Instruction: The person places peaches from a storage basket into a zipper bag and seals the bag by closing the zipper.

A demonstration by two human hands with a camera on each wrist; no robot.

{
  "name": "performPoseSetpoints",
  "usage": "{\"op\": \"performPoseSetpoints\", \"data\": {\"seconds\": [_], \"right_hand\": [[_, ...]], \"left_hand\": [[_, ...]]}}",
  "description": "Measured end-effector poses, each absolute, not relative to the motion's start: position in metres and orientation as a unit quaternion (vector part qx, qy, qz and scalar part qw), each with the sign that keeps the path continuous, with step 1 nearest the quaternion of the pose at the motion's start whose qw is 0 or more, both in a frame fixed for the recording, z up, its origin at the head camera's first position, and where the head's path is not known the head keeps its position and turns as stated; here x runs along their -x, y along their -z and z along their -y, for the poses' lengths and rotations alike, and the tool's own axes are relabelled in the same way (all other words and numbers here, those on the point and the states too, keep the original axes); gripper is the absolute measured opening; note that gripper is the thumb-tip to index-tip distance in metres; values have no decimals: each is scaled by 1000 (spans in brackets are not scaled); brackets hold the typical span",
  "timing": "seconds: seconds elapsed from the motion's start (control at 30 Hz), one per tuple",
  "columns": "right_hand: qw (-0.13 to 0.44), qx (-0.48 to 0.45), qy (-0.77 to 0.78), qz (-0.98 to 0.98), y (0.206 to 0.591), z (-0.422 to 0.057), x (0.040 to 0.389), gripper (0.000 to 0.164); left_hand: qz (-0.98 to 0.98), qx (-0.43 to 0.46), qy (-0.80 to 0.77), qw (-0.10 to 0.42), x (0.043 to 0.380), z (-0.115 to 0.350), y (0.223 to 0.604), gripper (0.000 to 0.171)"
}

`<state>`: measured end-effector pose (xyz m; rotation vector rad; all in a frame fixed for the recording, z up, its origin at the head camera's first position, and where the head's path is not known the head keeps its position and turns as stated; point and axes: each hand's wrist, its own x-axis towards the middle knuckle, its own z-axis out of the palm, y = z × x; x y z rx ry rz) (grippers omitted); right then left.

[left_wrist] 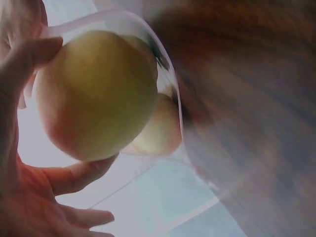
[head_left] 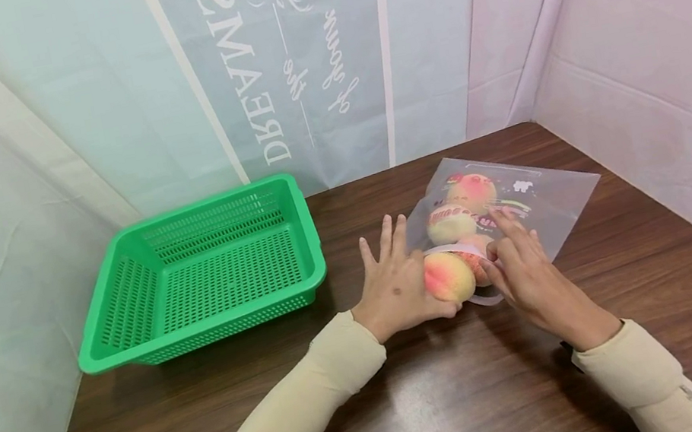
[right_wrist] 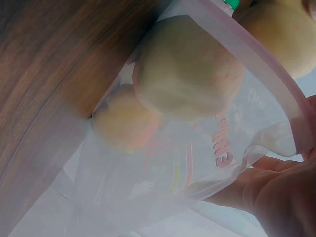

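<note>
My left hand [head_left: 396, 286] grips a yellow-and-pink peach [head_left: 449, 279] between thumb and index finger, its other fingers spread. That peach [left_wrist: 98, 94] sits at the mouth of a translucent printed zip bag [head_left: 556, 206], whose rim curves around it in the left wrist view. Inside the bag lie several more fruits, among them a pale peach [head_left: 451, 223], a pinker peach [head_left: 472, 190] farther in and a reddish fruit [head_left: 478, 268] close to the opening. With thumb and fingers my right hand [head_left: 530, 276] pinches the bag's edge and holds its mouth apart; some fingertips lie over the print.
A green perforated plastic basket [head_left: 230, 310] stands on the left of the dark wooden table [head_left: 422, 411]. Cloth-covered walls rise behind and on both sides, the back one printed with mirrored lettering [head_left: 240, 72].
</note>
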<state>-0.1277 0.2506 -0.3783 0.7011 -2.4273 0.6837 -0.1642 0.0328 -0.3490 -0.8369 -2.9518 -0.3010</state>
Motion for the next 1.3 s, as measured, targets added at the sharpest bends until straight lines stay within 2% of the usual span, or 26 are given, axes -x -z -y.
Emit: {"op": "performPoseSetpoints", "data": {"seconds": [0.27, 0.57, 0.8, 0.93, 1.13, 1.3], "right_hand": [[260, -259, -255, 895, 380, -251, 128, 37], [276, -267, -246, 890, 381, -251, 130, 47], [286, -268, -238, 889, 380, -253, 133, 52], [280, -265, -242, 890, 380, -253, 133, 49], [271, -260, -246, 894, 380, -253, 132, 39], [273, -261, -244, 893, 381, -253, 132, 43]], "left_hand": [[961, 244, 121, 40, 162, -41, 356, 69], [965, 214, 143, 37, 169, -46, 360, 59], [966, 191, 174, 25, 178, -53, 364, 70], [968, 181, 174, 24, 179, -58, 367, 72], [970, 172, 163, 44, 181, -67, 373, 67], [974, 168, 142, 56, 183, -71, 378, 66]]}}
